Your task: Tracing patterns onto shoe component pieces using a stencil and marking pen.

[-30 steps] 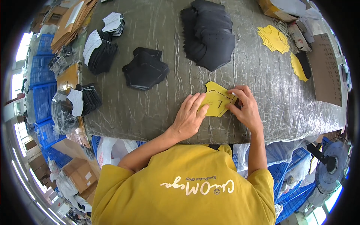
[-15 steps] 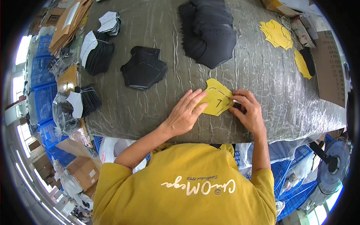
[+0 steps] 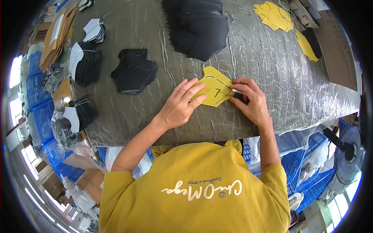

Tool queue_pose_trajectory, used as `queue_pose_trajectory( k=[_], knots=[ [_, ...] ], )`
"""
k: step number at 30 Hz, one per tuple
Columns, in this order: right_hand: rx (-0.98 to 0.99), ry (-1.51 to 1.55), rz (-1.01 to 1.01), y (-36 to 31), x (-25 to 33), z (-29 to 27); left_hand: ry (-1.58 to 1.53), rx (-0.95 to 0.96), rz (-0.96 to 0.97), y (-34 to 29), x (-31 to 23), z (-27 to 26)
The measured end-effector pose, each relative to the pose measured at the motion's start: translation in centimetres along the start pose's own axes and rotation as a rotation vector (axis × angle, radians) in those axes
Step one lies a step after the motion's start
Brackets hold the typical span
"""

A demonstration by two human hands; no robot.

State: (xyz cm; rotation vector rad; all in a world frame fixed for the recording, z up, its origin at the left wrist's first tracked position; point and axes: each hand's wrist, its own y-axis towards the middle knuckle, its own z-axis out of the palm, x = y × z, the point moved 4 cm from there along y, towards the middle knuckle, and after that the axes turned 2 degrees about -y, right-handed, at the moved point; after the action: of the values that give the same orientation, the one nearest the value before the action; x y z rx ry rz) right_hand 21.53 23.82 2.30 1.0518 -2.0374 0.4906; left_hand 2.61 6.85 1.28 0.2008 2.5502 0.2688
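A yellow pattern template (image 3: 211, 86) with slots cut through it lies flat on the covered table. The fingers of my left hand (image 3: 178, 104) are stretched over its left side and press on it. My right hand (image 3: 251, 103) is closed in a pinch on a slim white marking pen (image 3: 237, 91), whose tip is at the template's right edge by a slot. Under that hand a small dark patch shows; I cannot tell whether it is material or shadow. Beyond the template lies a large fanned pile of black cut pieces (image 3: 200, 35).
To the left is a smaller stack of black pieces with pale dashes (image 3: 134, 73), beside tied black bundles (image 3: 87, 68) with whitish tops. More yellow templates (image 3: 274, 16) lie far right, near a brown cardboard sheet (image 3: 336, 50). A fan (image 3: 347, 153) stands beyond the table's right front edge.
The whole view has shifted, so the table's things sit further left and higher. The white pen is tilted differently in my right hand. My left hand stays on the template.
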Motion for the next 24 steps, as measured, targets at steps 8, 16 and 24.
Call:
queue_pose_trajectory(
  k=[8,16,24],
  knots=[
    [0.010,0.004,0.012,-0.09,-0.15,-0.07,0.011,-0.013,-0.013,-0.09,0.02,0.37],
    [0.014,0.018,0.022,-0.05,-0.31,-0.02,-0.003,-0.009,-0.016,0.11,0.08,0.29],
    [0.028,-0.062,-0.041,0.15,0.09,-0.02,0.014,0.009,0.016,0.20,0.33,0.07]
  ],
)
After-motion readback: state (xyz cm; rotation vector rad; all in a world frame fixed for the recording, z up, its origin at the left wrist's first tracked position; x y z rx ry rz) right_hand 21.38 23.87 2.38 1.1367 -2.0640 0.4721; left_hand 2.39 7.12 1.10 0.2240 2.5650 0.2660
